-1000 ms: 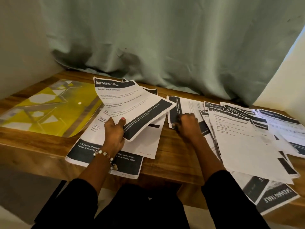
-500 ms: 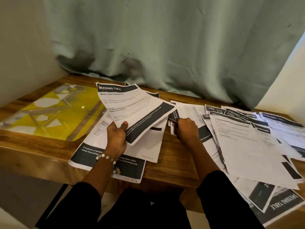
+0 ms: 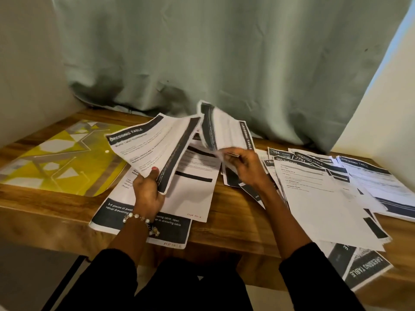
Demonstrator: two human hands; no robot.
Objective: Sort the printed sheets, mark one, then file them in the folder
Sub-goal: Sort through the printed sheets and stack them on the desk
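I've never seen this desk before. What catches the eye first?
The two hands mid-desk: the left hand grips a "Dressing Table" sheet, and the right hand lifts a blurred, curling sheet beside it. A wide spread of printed sheets covers the right side; a yellow patterned folder lies far left.

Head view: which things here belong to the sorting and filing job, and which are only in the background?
Belong to the job:
- left hand, gripping a sheet headed "DRESSING TABLE"
- right hand, pinching a lifted sheet
- loose sheets spread at the right
- yellow folder at the left

Just there:
- green curtain
- wooden table
- bead bracelet
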